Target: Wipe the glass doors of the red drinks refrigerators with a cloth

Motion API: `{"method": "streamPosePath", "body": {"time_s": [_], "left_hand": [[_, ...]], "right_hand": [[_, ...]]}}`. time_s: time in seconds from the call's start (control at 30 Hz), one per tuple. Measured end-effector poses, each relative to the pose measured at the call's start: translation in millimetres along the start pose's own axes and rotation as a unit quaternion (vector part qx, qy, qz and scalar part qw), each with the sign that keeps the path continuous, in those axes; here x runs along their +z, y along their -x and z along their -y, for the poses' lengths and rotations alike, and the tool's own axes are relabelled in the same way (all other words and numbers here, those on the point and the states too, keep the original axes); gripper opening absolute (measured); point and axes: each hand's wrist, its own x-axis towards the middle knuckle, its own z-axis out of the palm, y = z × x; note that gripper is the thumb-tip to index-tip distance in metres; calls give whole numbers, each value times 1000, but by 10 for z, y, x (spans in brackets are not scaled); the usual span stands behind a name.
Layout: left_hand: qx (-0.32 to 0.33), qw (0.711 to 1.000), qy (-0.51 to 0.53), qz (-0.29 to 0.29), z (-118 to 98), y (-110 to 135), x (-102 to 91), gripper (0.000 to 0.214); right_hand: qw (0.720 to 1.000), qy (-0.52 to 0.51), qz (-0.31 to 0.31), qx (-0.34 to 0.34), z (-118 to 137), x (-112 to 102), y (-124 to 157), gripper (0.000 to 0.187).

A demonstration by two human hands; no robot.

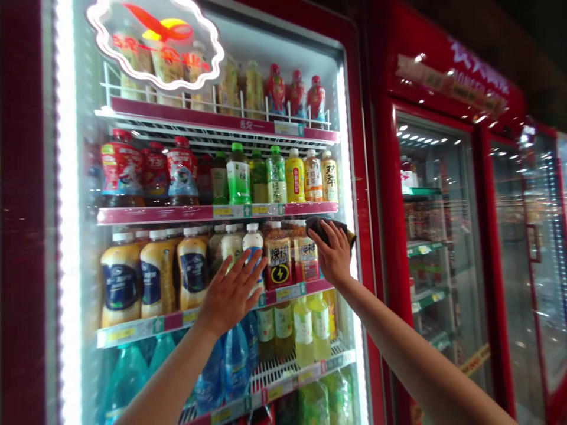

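My right hand point(334, 251) presses a dark cloth point(330, 229) flat against the glass door point(292, 35) of a lit drinks fridge, near the door's right side. Its fingers lie over the cloth, whose yellowish edge shows at the right. Lower and to the left, my left hand point(233, 292) is spread with its palm toward the glass and nothing in it; whether it touches the pane I cannot tell. Behind the glass, between the two hands, stands a dark-labelled bottle point(279, 260). Milky-tan bottles point(157, 274) line the same shelf farther left.
The fridge's red frame point(365, 177) runs down the right of the door. Another red fridge point(436, 236) stands beside it, with more glass doors beyond. A glowing sign point(155, 44) hangs at the upper left. Blue bottles point(237, 360) fill part of a lower shelf.
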Motion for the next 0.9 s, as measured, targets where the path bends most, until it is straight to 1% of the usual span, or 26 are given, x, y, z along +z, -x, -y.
{"method": "streamPosePath", "body": {"time_s": [0.07, 0.13, 0.2, 0.27, 0.37, 0.43, 0.5, 0.57, 0.63, 0.7, 0.73, 0.8, 0.9], "left_hand": [[1, 1000, 4, -6, 11, -2, 16, 78], [1, 1000, 9, -12, 20, -6, 26, 77], [-1, 1000, 15, -14, 22, -13, 28, 75], [-2, 1000, 19, -17, 18, -23, 22, 75], [1, 999, 22, -23, 8, -37, 8, 74], [3, 999, 20, -26, 6, -40, 7, 73], [-1, 999, 20, -26, 9, -39, 17, 72], [-4, 999, 23, -23, 15, -37, 32, 71], [-5, 999, 28, -22, 20, -38, 44, 71], [-6, 999, 31, -26, 19, -44, 48, 70], [-7, 999, 31, -27, 16, -49, 46, 70], [-9, 999, 30, -28, 7, -58, 37, 69], [-9, 999, 34, -30, -1, -66, 27, 68]], "right_hand": [[1000, 1, 20, -16, -143, -11, -263, 62], [1000, 15, 24, -3, -357, -30, -452, 57], [999, 32, 20, 27, -557, -54, -449, 54], [997, 46, 10, 56, -664, -80, -257, 53], [995, 64, -7, 82, -621, -106, 117, 58], [995, 71, -4, 71, -532, -110, 213, 61], [997, 67, 13, 40, -481, -106, 119, 60], [998, 53, 24, 17, -509, -102, -93, 57], [999, 38, 20, 18, -599, -101, -285, 52], [999, 29, 7, 43, -697, -103, -333, 50], [998, 27, 0, 60, -732, -105, -286, 50], [996, 27, -10, 88, -758, -114, -79, 51], [995, 19, -11, 94, -737, -130, 272, 53]]}}
